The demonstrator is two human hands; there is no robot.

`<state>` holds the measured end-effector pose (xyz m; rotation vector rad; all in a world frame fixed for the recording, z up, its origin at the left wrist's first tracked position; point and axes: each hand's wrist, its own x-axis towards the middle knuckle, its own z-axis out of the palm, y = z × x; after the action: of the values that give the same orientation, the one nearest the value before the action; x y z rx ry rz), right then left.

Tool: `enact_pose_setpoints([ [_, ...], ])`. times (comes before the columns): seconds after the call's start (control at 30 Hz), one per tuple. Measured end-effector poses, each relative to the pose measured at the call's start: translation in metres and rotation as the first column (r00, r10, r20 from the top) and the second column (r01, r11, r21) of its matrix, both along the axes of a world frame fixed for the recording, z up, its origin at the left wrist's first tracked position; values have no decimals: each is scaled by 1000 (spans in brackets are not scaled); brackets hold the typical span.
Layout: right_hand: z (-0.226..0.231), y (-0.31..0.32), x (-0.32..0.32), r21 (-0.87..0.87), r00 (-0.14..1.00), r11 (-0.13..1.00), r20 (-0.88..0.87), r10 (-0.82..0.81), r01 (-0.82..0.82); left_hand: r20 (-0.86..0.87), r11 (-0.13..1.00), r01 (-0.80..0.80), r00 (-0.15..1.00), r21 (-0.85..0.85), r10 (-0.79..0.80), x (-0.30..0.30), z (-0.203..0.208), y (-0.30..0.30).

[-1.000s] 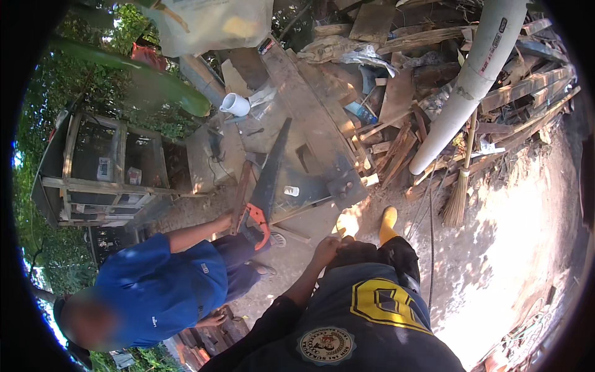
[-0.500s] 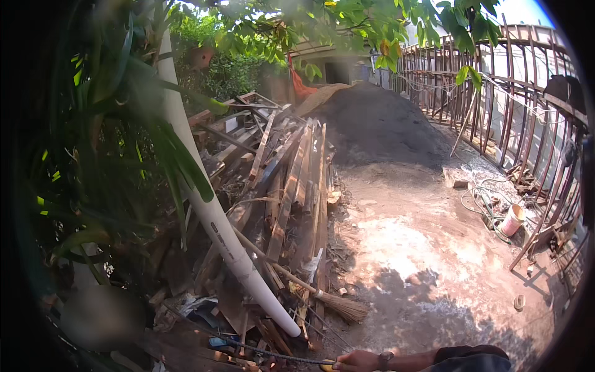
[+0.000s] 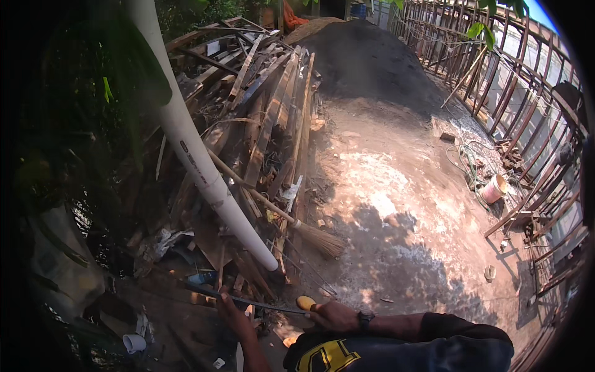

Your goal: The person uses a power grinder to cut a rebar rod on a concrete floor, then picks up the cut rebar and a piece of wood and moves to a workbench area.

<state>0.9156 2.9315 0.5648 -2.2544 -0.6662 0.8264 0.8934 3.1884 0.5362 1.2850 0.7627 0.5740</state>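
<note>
A thin dark steel bar [image 3: 269,306] runs across the lower middle. My left hand [image 3: 232,313] is closed around it, with its fingers partly in shade. At the bar's right end my right hand [image 3: 334,317], a watch on the wrist, grips it with curled fingers. The bar's left end fades into shadow over the scrap. Just beyond my right hand shows a yellow rounded thing [image 3: 305,302], which looks like a boot toe. A second yellow patch [image 3: 289,341] is below it, partly hidden by my clothing.
A white pipe [image 3: 211,186] slants down over a pile of wooden planks [image 3: 273,139] on the left. A straw broom [image 3: 319,239] leans there. Beyond stands a dark sand heap [image 3: 372,62]. Right are a bucket [image 3: 494,189], a hose [image 3: 469,164] and a fence of poles [image 3: 520,80].
The view has tilted down, so more of my arms and the ground close by shows. My left hand has come into view on the bar; my right hand still grips its end.
</note>
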Motion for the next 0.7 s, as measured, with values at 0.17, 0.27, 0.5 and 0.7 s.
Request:
enact_pose_setpoints([
  [0.17,-11,-1,-8,132,986,984,-93,136,-123,100,996,34,995,-79,-26,-22,-64,-4],
  [0.27,-23,14,-14,217,949,952,-184,255,-214,136,988,0,990,-157,22,-43,-92,10],
  [0.5,-9,51,-14,233,977,959,-92,190,-164,155,994,45,988,-100,-29,-43,-42,21],
  [0.7,-13,77,-26,197,971,980,-223,86,-42,93,979,-53,993,-197,73,-50,-43,13],
])
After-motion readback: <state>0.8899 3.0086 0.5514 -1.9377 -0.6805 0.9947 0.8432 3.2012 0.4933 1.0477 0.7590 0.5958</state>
